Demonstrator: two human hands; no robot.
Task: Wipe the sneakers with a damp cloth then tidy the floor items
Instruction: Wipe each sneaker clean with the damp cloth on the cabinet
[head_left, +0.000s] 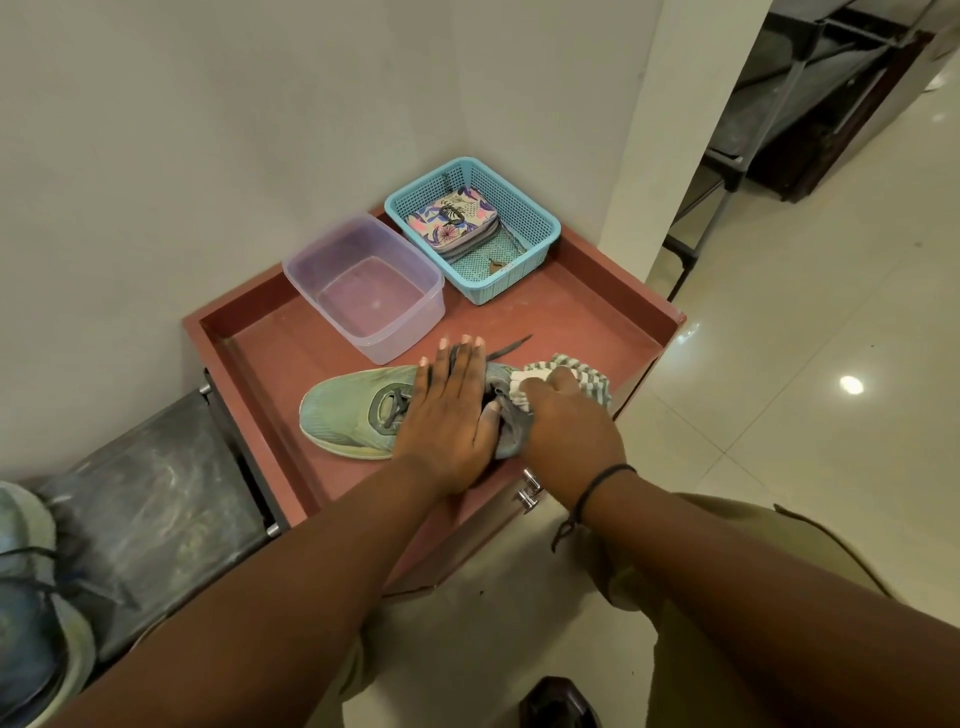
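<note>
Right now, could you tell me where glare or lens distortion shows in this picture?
Head view: glare spots shine on the glossy floor tiles at right; the wide lens bows the wall edges and stretches both forearms; the second sneaker at the left corner looks soft.

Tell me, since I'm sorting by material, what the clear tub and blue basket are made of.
The translucent purple-tinted rectangular tub looks like smooth glossy plastic; the tabletop shows through its walls. The light blue lattice basket looks like moulded rigid plastic, with regular perforated walls.
</note>
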